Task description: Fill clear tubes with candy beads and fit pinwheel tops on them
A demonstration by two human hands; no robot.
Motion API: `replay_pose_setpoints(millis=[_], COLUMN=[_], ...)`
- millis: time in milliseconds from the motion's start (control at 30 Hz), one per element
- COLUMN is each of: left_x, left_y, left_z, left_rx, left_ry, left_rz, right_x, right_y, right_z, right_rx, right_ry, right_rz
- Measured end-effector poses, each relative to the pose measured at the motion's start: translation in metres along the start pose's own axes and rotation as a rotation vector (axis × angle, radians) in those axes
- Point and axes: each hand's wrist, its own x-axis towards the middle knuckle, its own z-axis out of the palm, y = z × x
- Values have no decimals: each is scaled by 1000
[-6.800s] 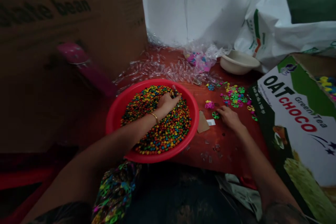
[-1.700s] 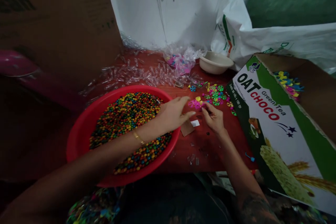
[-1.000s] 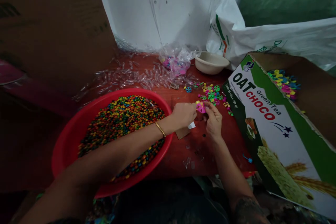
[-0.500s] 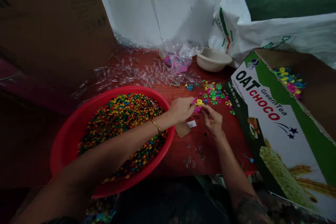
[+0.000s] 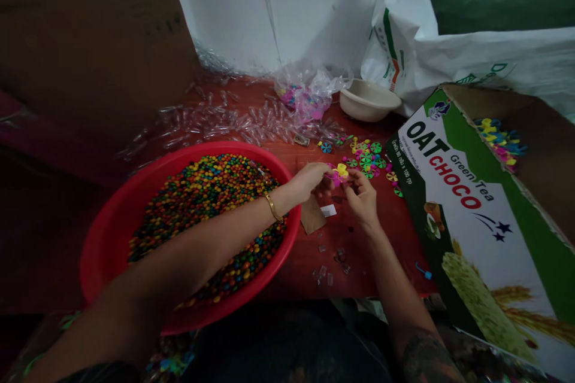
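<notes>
My left hand [image 5: 314,181] reaches past the red basin and has its fingers closed on a small pink plastic piece [image 5: 335,178]. Against it, my right hand [image 5: 360,194] pinches a small yellow plastic piece [image 5: 342,170]. The two pieces touch, though fingers partly cover where they meet. Just beyond the hands lies a pile of colourful little plastic wheels [image 5: 367,158] on the red table [image 5: 287,275]. Under my left forearm, the red basin [image 5: 294,224] holds a mass of small multicoloured candy-like balls [image 5: 202,191].
A printed carton [image 5: 449,185] with coloured plastic parts inside stands at right. Behind are a cream bowl [image 5: 369,102], a clear bag [image 5: 309,99] of pink pieces and many clear plastic tubes [image 5: 242,122]. Small clear pieces [image 5: 330,269] and brown cardboard [image 5: 312,215] lie nearer me.
Both hands stay together around the pieces. My right fingers have come up closer to the yellow piece, and my left fingers have shifted slightly. The view has moved a little.
</notes>
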Motion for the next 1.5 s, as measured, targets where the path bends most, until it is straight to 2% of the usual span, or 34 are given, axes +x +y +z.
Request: replay_pose_setpoints(millis=[67,133,233,300,400,467,533,633,700,733,800,900,1000,1067,1133,1267,1400,1500], left_x=[1,1,-1,-5,-12,-14,-12,-6,-4,-3,-3,-7,-11,-13,-13,1,15,8], left_y=[-1,-4,-7,-7,-5,-3,-3,-8,-12,-14,-16,-15,-11,-9,-7,-5,-5,-5], left_z=[2,4,7,9,15,19,21,18,16,15,14,16,20,21,20,20,27,24], left_rx=[-68,-140,-219,-205,-34,54,104,403,672,773,889,955,1059,1137,1173,1164,1115,1089], left_ry=[-74,-122,-95,-96,-230,-281,-222,16,193,261,333,338,311,285,259,230,234,296], left_rz=[-36,-82,-101,-108,-153,-121,-38,188,337,378,379,343,333,342,363,352,295,350], right_x=[1,3,4,6,9,13,17,19,16,13,7,1,-2,-2,0,10,15,11], right_y=[2,4,5,5,3,3,5,7,5,2,-5,-18,-29,-33,-33,-22,-10,-2], right_z=[1,-1,-9,-13,-16,-17,-16,-17,-19,-20,-21,-20,-14,-10,-8,-10,-19,-25], right_rx=[-14,-120,-347,-423,-365,-269,-104,203,302,293,192,48,49,73,179,604,799,833], right_ry=[43,93,128,136,146,132,58,-54,-39,-21,-13,-76,-120,-73,25,214,221,181], right_rz=[-66,-206,-374,-413,-408,-343,-171,266,457,474,388,230,217,283,398,601,722,778])
